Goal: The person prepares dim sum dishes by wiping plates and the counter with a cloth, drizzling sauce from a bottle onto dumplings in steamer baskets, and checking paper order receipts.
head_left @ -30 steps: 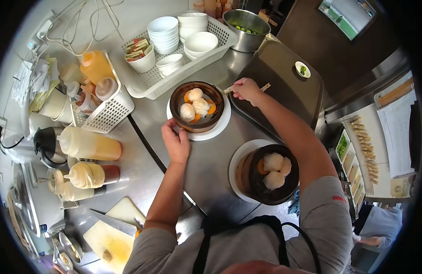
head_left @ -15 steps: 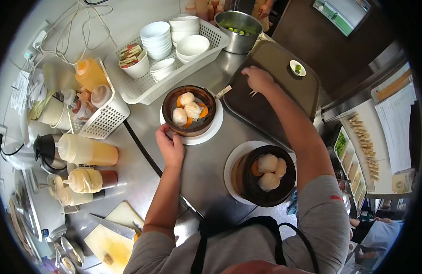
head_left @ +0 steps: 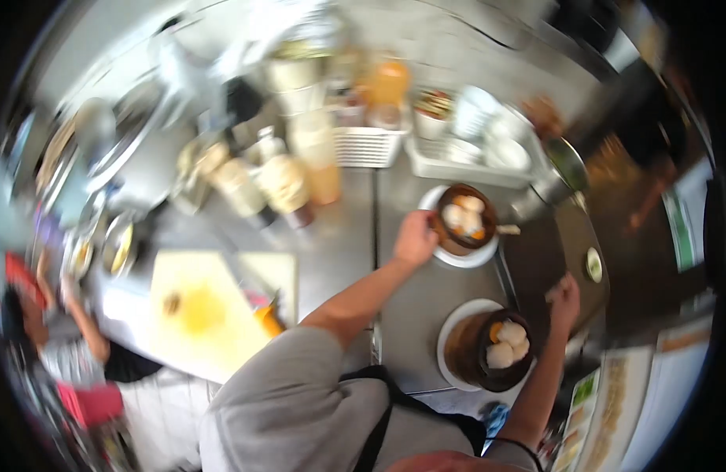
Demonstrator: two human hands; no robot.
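Observation:
My left hand (head_left: 416,238) is closed against the near side of a round bamboo steamer (head_left: 467,219), which sits on a white plate (head_left: 449,257). Several pale dumplings (head_left: 464,214) and orange slices lie inside, and a wooden clothespin (head_left: 508,230) sticks out at the rim. Over the near part of a dark tray (head_left: 540,256), my right hand (head_left: 565,301) has its fingers curled; blur hides anything in them. Closer to my body, a second steamer (head_left: 467,346) with dumplings (head_left: 508,344) stands on another white plate (head_left: 449,324).
White bowls (head_left: 508,155) fill a plastic basket (head_left: 427,161) at the back, beside a metal pot (head_left: 566,167). Sauce bottles (head_left: 314,157) stand left of it. A cutting board (head_left: 198,303) with a knife lies left. Another person (head_left: 76,338) is at far left.
My view has swung left, so the counter appears further right and blurred. My right hand has drawn back toward me across the tray. My left hand stays at the far steamer.

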